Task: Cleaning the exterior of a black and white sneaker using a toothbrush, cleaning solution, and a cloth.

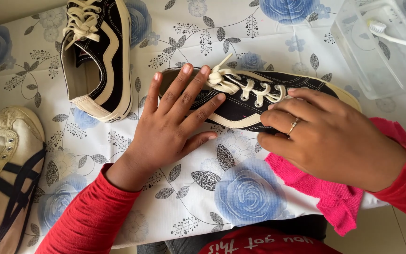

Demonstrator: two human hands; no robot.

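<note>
A black sneaker (254,101) with cream laces lies on its side across the floral-covered counter (240,188). The left hand (175,127) rests flat on its heel end, fingers spread, gripping nothing. The right hand (330,138), fingers curled, presses a pink cloth (325,193) against the sneaker's side. Its mate (102,56) sits just beyond to the left, a beige shoe (5,174) at the left edge. A clear tub (377,61) with a toothbrush (398,37) stands at upper right.

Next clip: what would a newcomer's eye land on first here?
Two hands pressing a black sneaker with cream laces at centre: the left hand flat over its heel opening, the right hand on a pink cloth against its side. Its mate lies upper left.
</note>
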